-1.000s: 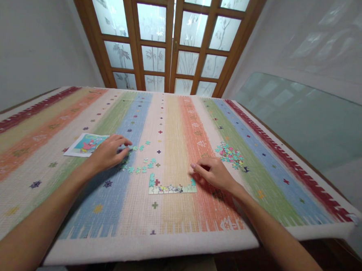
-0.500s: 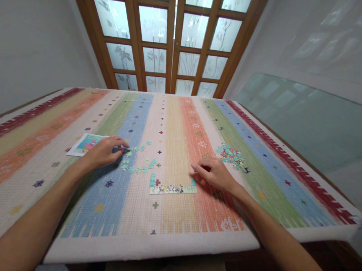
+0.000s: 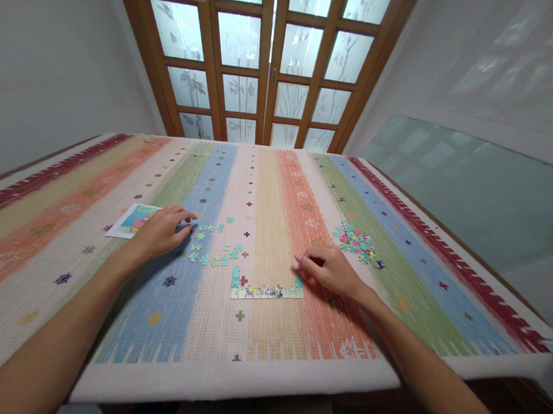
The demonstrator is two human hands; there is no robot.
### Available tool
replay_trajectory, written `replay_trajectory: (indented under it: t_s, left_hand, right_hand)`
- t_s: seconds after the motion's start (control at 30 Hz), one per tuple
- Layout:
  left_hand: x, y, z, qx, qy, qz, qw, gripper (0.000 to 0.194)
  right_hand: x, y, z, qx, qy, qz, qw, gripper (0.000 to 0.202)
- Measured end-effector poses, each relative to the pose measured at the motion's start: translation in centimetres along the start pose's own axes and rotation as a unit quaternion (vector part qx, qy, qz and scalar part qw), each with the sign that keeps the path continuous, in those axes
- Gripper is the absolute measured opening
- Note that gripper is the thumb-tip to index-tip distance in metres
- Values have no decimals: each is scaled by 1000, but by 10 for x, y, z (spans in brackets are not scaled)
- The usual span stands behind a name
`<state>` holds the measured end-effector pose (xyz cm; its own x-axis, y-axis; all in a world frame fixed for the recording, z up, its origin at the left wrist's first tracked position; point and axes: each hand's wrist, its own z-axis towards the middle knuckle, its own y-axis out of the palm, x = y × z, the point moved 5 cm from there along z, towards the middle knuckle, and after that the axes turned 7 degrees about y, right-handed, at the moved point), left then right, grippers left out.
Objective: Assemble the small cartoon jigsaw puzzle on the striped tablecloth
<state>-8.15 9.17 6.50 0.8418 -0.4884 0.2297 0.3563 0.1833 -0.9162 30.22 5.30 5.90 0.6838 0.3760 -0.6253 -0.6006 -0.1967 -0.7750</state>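
One puzzle border (image 3: 266,292) lies left-to-right, its short sides pointing away.

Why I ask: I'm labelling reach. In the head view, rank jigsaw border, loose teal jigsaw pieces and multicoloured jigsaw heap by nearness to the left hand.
1. Loose teal jigsaw pieces: just right of the left hand.
2. Jigsaw border: farther right, toward the person.
3. Multicoloured jigsaw heap: farthest right.

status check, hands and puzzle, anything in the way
Left hand open beside loose turquoise pieces. Right hand near right end of puzzle border, grip unclear. Bottom row joined, left side started. Left hand partly covers picture card.
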Motion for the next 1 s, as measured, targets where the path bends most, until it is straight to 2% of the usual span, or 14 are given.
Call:
replay_trajectory:
  t_s: [0.27,0.43,0.63,1.0]
  left_hand:
    - [27,19,4,10,20,-29,999,38]
    - [31,29,10,27,12,-12,999,40]
    - [35,42,19,7,-16,23,1000,32]
    - [39,39,19,7,1,-53,999,17]
  right_hand:
    - [-2,0,0,-6,-1,-3,1000,46]
    - [-2,0,0,4,-12,1,1000,47]
    - [-2,1,1,9,-19,-3,1000,48]
    - [2,3,1,8,-9,19,1000,49]
